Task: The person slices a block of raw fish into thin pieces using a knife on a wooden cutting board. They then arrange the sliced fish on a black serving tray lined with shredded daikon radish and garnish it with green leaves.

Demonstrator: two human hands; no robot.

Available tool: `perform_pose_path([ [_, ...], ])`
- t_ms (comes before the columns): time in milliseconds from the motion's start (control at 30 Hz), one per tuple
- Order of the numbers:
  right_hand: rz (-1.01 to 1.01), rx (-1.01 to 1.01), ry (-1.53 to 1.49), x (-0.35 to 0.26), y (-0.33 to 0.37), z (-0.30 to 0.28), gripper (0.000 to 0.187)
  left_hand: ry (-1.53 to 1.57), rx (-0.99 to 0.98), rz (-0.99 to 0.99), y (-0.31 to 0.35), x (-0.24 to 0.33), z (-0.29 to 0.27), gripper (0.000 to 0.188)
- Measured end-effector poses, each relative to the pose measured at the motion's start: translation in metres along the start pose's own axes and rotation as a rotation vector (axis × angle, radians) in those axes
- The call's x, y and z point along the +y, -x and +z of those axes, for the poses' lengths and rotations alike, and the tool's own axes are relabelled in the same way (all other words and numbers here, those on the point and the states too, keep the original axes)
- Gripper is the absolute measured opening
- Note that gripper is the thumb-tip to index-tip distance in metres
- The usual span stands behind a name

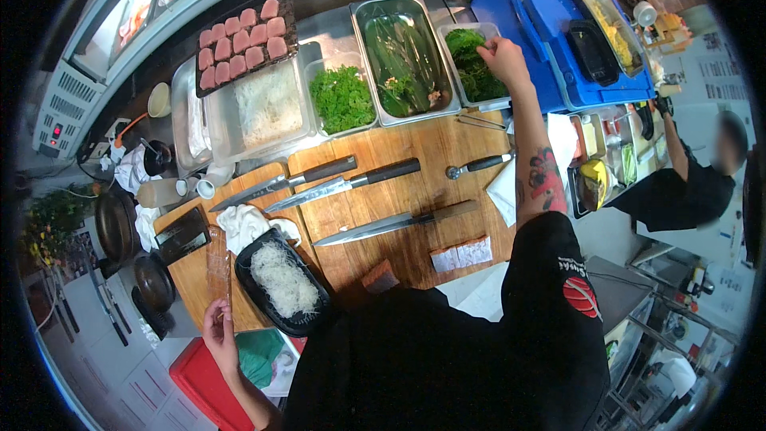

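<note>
Across the back of the table (399, 144), head view: my right hand (504, 58) is at the tub (488, 104) of dark green herbs (469, 72) beside the blue box (550, 84). Fingers bunched; can't tell if the grip is clamped on any. Left hand (219, 331) near the table's near-left edge, fingertips close, hold unclear. Step looks like picking garnish; next move probably needs a light pinch, then a clean lift.

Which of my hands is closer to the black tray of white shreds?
Left. Your left hand is just left of the black tray; your right hand is much farther off, beyond it to the right, at the dark leafy greens.
</note>
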State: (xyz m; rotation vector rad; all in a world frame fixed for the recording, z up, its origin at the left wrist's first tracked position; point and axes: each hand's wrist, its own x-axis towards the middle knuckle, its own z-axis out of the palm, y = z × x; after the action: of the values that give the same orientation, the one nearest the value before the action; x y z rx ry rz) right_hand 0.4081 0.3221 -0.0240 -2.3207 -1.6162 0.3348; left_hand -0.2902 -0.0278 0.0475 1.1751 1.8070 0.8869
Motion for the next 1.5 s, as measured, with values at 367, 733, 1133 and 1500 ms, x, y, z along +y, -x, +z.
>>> perform_pose_path([
  [367, 0.054, 0.244, -0.639, 0.037, -0.046, 0.044, 0.034, 0.136, -0.001, 0.051, 0.013, 0.031, 0.022, 0.027],
  [733, -0.124, 0.142, -1.062, -0.082, 0.236, 0.026, 0.019, 0.257, -0.01, 0.022, 0.055, 0.012, 0.039, 0.026],
  [1133, -0.667, -0.166, -0.334, -0.132, 0.297, 0.078, 0.015, 0.24, -0.01, 0.045, 0.074, -0.008, 0.03, 0.029],
  [1500, -0.615, -0.481, -0.158, -0.181, 0.306, 0.012, 0.009, 0.417, 0.003, -0.031, 0.093, -0.023, 0.031, 0.033],
])
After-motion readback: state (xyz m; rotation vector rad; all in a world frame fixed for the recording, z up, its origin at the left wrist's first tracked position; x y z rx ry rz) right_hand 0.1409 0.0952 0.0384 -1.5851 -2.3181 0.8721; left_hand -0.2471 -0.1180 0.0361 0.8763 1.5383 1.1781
